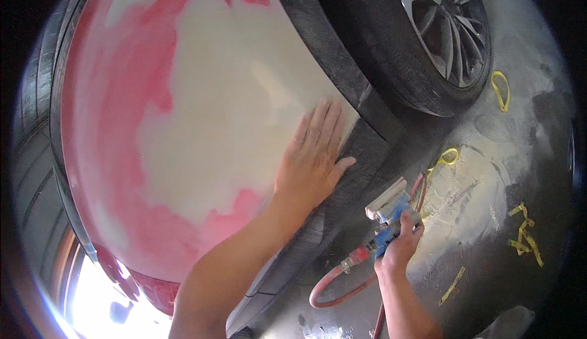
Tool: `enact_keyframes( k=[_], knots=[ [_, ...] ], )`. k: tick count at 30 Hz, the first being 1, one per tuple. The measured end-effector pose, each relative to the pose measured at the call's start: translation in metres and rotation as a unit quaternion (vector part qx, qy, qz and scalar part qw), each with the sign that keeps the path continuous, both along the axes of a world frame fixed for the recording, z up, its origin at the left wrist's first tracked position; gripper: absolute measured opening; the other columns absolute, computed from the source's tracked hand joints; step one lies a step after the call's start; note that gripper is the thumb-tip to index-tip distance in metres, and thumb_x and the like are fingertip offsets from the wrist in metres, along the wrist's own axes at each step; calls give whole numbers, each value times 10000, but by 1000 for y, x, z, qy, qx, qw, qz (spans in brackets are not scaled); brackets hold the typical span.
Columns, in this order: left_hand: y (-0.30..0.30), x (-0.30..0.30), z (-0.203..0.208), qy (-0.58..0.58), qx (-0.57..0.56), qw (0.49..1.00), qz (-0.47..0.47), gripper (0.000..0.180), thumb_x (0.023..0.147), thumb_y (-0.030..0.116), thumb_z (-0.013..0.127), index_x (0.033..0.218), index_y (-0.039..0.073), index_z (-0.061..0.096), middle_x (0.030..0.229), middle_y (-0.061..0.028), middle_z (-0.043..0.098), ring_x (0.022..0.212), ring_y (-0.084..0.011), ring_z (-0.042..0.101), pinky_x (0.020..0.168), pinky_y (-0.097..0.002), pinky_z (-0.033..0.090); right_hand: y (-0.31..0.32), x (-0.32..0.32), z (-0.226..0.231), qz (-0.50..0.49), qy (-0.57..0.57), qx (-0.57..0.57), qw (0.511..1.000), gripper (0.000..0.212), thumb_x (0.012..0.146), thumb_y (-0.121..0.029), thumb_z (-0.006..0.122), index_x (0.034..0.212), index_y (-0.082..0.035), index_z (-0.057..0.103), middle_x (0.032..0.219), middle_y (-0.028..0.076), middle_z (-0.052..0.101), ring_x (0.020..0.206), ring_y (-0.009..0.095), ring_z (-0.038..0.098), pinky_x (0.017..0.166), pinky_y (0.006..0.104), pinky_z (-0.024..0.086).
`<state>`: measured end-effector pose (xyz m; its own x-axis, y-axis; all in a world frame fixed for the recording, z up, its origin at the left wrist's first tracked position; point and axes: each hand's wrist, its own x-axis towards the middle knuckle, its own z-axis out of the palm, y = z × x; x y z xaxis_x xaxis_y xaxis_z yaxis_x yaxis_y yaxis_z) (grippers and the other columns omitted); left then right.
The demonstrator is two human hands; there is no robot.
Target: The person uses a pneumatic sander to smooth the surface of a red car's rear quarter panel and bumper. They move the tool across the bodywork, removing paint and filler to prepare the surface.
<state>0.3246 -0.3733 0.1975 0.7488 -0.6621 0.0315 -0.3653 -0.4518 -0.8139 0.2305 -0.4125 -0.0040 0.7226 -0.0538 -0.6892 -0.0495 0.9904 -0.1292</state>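
Fingers (333,119) of the L hand (307,166), in the head view, are laid flat and close together on the panel (140,88), w/ the thumb spread toward the black trim (370,155). By the R hand (400,244) the sander (396,212) is gripped, thumb on top, other fingers mostly hidden. It's held off the panel, below & right of the L fingers; R hand is nearer, being on it. Its long axis is slanted approx. from lower L, where the red hose (325,285) is joined, to upper R; the pad (385,198) is turned roughly panel-ward. Sander is coloured blue & grey, pad pale. Panel is mostly covered by 1 big pale patch (214,125), partly edged w/ uneven red.
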Motion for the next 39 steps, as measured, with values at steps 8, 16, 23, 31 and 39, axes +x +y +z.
enact_keyframes(
  k=[8,16,23,31,39],
  knots=[
    [-4,9,57,-113,-57,992,-20,927,827,519,636,1482,-35,285,1574,-174,257,1473,-348,205,1194,-483,186,3,2,-4,-6,-7,-6,1000,561,942,-281,622,1365,-33,350,1244,150,517,1067,252,560,888,385,486],
    [50,-58,148,-272,-122,953,61,945,828,430,691,1462,-102,236,1543,-296,220,1448,-447,189,1183,-529,171,7,1,-30,8,-111,2,994,483,950,-395,573,1282,-86,408,1001,56,556,789,157,557,610,323,473],
    [184,-177,209,-420,-177,881,125,978,833,391,707,1469,-123,169,1530,-341,189,1436,-495,171,1176,-545,178,-10,1,1,-28,-100,76,992,476,982,-462,499,1262,-80,549,1134,66,636,1047,230,616,916,389,485],
    [277,-280,103,-409,-264,848,208,946,833,340,663,1443,-169,149,1503,-419,123,1404,-584,130,1151,-617,147,-16,-47,100,-7,-190,-49,981,385,941,-442,475,1072,-114,631,946,61,685,765,238,657,646,369,538],
    [293,-305,163,-442,-291,833,162,966,821,342,685,1446,-166,152,1496,-411,157,1396,-567,175,1161,-595,157,-10,-109,126,-28,-305,-149,940,479,949,-449,495,1231,-64,534,922,89,619,675,220,581,553,346,487]
  ],
)
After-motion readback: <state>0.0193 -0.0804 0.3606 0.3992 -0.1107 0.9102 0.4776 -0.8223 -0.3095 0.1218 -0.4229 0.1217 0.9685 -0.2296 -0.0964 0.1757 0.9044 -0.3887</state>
